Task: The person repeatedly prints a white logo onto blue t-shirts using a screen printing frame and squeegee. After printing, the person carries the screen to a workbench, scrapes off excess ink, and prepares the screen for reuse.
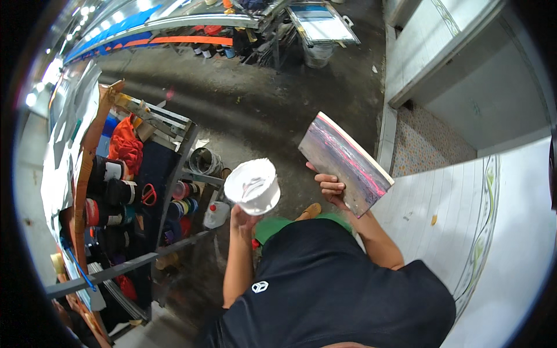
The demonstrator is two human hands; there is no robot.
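My left hand (pixel 243 219) is closed under and around the lower part of a white plastic tub (pixel 262 200). The tub's open mouth faces up toward me, and white smears coat its inside and rim. To the right, my right hand (pixel 332 187) grips a wide, flat squeegee (pixel 339 156) near its lower left edge. Grey, purple and bright pink paint stains its face, and a pale strip runs along its upper right edge. The squeegee is tilted and held apart from the tub. My right thumb is partly hidden.
At left, a metal rack (pixel 174 174) holds dark jars (pixel 116 191), red cloth (pixel 125 142) and red-handled scissors (pixel 149 194). A grey bucket (pixel 204 160) and white jug (pixel 216 214) stand beside it. A white tiled wall (pixel 429 214) borders the right; a framed screen (pixel 322 23) rests on a bucket ahead.
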